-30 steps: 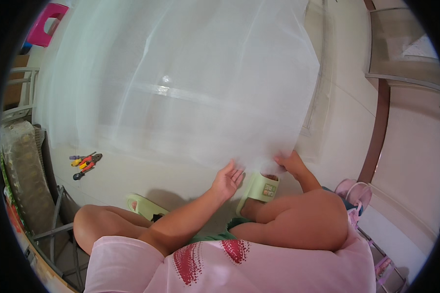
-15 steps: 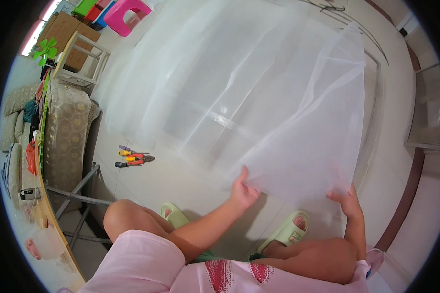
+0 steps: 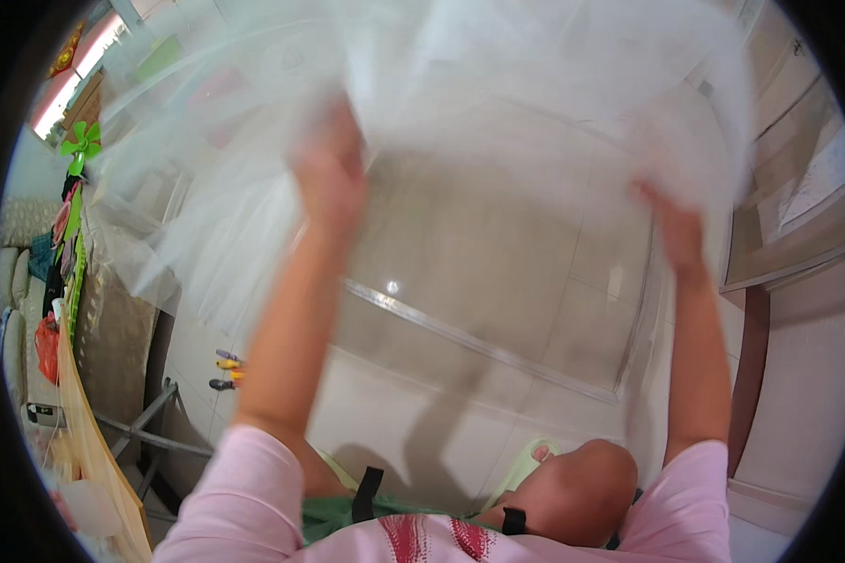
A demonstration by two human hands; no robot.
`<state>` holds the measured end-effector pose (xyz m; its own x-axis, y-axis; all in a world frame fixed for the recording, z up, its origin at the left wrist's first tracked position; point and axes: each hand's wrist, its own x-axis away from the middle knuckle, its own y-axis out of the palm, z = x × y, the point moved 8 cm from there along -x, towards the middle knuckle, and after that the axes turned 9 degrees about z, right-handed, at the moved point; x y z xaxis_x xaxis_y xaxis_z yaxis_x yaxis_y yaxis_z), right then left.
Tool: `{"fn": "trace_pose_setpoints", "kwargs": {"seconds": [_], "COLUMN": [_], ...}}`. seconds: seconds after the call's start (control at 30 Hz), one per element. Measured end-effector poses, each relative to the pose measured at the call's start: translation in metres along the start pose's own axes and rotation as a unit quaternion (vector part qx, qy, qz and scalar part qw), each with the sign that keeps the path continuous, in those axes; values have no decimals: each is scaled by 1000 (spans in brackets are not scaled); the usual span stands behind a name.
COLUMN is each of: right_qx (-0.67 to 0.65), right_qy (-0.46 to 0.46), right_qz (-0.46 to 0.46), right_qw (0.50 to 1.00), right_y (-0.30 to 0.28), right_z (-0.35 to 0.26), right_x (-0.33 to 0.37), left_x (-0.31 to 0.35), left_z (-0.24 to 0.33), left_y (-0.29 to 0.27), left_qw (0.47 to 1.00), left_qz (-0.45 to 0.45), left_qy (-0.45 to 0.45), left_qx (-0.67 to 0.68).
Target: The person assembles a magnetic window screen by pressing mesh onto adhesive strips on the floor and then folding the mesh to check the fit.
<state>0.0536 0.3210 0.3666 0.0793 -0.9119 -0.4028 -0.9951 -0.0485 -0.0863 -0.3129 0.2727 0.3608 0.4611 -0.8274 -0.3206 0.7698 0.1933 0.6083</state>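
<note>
Head view — left hand (image 3: 333, 178), right hand (image 3: 677, 227) outstretched, well apart — fingers closed on sheer white sheet (image 3: 516, 66).

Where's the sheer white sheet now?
Head view: the sheer white sheet spans the top, left to right, held up by left hand and right hand over the silvery frame.

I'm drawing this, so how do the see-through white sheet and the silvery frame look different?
The sheer white sheet billows in the air, but the silvery frame lies flat on the floor. The sheet has loose, blurred folds; the frame has straight bars. Both spread wide.
</note>
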Motion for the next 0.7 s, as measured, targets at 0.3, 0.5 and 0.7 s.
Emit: {"fn": "trace_pose_setpoints", "kwargs": {"seconds": [0.3,0.5,0.7], "right_qx": [-85,-34,-37], "right_qy": [650,713,691], "right_qz": [116,43,-42], "right_qw": [746,700,720], "right_y": [-87,-115,-135], "right_z": [257,295,287], "right_x": [284,302,311], "left_x": [298,322,365], "left_z": [-276,-267,-244], "left_y": [-142,-201,-196], "left_qw": [792,778,795], "left_qz": [429,470,339], "left_qy": [-418,-408,-501], "left_qx": [-117,-86,-50]}}
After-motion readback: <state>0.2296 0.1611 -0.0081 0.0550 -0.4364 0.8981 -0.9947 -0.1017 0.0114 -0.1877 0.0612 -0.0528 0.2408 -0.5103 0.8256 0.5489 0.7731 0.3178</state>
